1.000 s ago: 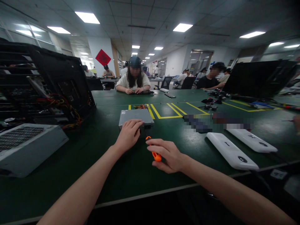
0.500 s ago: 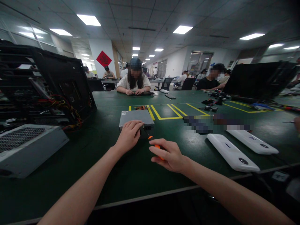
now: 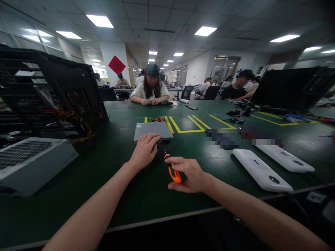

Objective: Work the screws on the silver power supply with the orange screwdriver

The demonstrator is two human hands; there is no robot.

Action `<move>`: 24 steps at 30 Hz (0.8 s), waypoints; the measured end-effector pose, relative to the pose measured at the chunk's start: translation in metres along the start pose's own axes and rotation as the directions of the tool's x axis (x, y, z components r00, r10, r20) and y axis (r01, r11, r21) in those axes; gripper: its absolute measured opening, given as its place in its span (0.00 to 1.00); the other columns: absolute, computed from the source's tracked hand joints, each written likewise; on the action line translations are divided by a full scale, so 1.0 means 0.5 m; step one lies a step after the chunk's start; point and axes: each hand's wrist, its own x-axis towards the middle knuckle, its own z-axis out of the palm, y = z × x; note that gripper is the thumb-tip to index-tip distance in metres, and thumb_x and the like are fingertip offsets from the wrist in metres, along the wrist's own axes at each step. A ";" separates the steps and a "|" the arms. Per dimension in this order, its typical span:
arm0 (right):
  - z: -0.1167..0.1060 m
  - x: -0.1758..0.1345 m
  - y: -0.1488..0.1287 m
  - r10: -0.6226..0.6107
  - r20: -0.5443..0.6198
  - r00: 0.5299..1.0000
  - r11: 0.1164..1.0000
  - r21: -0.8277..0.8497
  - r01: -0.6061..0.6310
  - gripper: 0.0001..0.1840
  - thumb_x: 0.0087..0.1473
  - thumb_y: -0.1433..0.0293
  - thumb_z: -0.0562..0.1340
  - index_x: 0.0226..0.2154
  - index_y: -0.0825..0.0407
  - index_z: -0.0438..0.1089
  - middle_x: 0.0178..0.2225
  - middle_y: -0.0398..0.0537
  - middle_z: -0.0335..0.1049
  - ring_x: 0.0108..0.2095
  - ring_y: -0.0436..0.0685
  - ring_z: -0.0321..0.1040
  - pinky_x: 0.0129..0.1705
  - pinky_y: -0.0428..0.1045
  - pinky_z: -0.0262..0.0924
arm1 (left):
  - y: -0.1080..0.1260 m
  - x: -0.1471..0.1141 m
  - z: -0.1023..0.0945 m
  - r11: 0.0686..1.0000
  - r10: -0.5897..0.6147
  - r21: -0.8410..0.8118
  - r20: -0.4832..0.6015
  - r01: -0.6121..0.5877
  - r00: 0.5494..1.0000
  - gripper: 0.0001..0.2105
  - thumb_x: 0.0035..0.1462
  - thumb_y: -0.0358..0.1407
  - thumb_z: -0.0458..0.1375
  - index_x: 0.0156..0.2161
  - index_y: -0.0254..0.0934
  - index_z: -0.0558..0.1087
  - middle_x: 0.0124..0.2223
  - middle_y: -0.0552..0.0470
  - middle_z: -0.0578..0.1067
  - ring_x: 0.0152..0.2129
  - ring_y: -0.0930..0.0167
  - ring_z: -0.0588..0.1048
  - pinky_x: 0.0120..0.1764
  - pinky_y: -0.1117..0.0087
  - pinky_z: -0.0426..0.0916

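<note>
Touching the screwdriver (image 3: pixel 175 174) with our right hand's (image 3: pixel 192 174) fingers, thumb parted, we laid our left hand (image 3: pixel 143 150) on the gray box (image 3: pixel 154 128) at bench (image 3: pixel 146 195) center, partly obscuring its near face; clamping we could not confirm. White devices (image 3: pixel 261 170) lay right, a vented unit (image 3: pixel 49 167) left, a black case (image 3: pixel 57 80) beyond. More handle showed than half a second earlier.

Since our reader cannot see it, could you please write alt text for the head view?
The right hand points an orange-and-black screwdriver at a grey rectangular metal box on a green table; the left hand rests on the box.
</note>
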 end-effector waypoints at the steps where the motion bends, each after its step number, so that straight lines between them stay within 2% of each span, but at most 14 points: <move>1: 0.002 -0.002 0.001 0.019 -0.012 1.000 1.000 0.012 -0.019 0.23 0.50 0.56 0.59 0.41 0.54 0.54 0.39 0.56 0.68 0.39 0.55 0.70 0.34 0.46 0.66 | -0.001 0.000 0.001 1.000 0.001 -0.001 -0.001 -0.001 1.000 0.17 0.55 0.27 0.48 0.50 0.39 0.64 0.50 0.49 0.68 0.47 0.67 0.64 0.49 0.61 0.58; 4: 0.000 -0.002 -0.001 0.040 0.047 0.998 0.999 0.023 -0.041 0.24 0.51 0.54 0.58 0.42 0.54 0.55 0.40 0.58 0.67 0.40 0.57 0.69 0.34 0.47 0.66 | -0.003 0.000 0.004 1.000 0.006 0.003 -0.006 -0.006 1.000 0.17 0.54 0.27 0.48 0.50 0.39 0.64 0.50 0.49 0.68 0.46 0.67 0.65 0.49 0.62 0.59; 7: -0.008 0.005 -0.008 -0.004 0.157 0.988 1.000 -0.029 0.008 0.21 0.57 0.58 0.50 0.46 0.56 0.56 0.43 0.61 0.65 0.42 0.58 0.68 0.34 0.48 0.66 | -0.004 -0.001 0.007 1.000 0.007 0.007 -0.015 -0.007 1.000 0.17 0.54 0.27 0.48 0.49 0.39 0.64 0.50 0.49 0.68 0.46 0.67 0.65 0.48 0.62 0.59; 9: -0.012 0.011 -0.013 -0.037 0.187 0.982 0.995 -0.080 0.053 0.19 0.59 0.60 0.48 0.47 0.55 0.58 0.43 0.61 0.65 0.41 0.58 0.69 0.33 0.48 0.66 | -0.004 -0.001 0.007 1.000 0.008 0.008 -0.019 -0.008 1.000 0.17 0.54 0.27 0.48 0.49 0.39 0.64 0.50 0.49 0.68 0.46 0.67 0.65 0.48 0.62 0.59; 12: -0.009 0.011 -0.012 -0.049 0.151 0.987 0.995 -0.082 0.062 0.19 0.56 0.58 0.52 0.43 0.55 0.59 0.42 0.59 0.67 0.38 0.57 0.70 0.33 0.48 0.67 | -0.001 -0.001 0.006 1.000 0.006 0.008 -0.021 -0.006 1.000 0.17 0.54 0.27 0.48 0.49 0.39 0.64 0.50 0.49 0.68 0.46 0.67 0.65 0.49 0.62 0.58; 16: -0.003 0.003 -0.005 0.013 0.081 0.997 1.000 0.022 -0.015 0.22 0.52 0.56 0.58 0.41 0.55 0.55 0.42 0.59 0.67 0.40 0.57 0.69 0.35 0.47 0.67 | 0.006 0.000 0.007 1.000 -0.022 0.021 -0.036 0.023 0.999 0.15 0.54 0.28 0.48 0.47 0.39 0.65 0.49 0.50 0.69 0.46 0.67 0.65 0.48 0.63 0.58; 21: -0.012 0.009 -0.008 -0.008 0.182 0.983 1.000 0.001 0.008 0.19 0.56 0.61 0.52 0.46 0.57 0.57 0.45 0.62 0.63 0.45 0.59 0.66 0.39 0.50 0.65 | 0.014 0.002 0.020 0.996 -0.058 0.058 -0.076 0.062 0.995 0.13 0.55 0.29 0.49 0.46 0.39 0.66 0.51 0.49 0.68 0.48 0.66 0.65 0.50 0.61 0.56; 24: -0.013 0.011 -0.010 -0.016 0.165 0.986 0.999 -0.047 0.024 0.18 0.55 0.61 0.54 0.45 0.55 0.58 0.44 0.60 0.64 0.43 0.58 0.67 0.38 0.50 0.66 | 0.016 0.003 0.023 0.996 -0.050 0.066 -0.079 0.055 0.996 0.13 0.55 0.29 0.49 0.46 0.39 0.65 0.51 0.50 0.69 0.49 0.67 0.65 0.51 0.61 0.54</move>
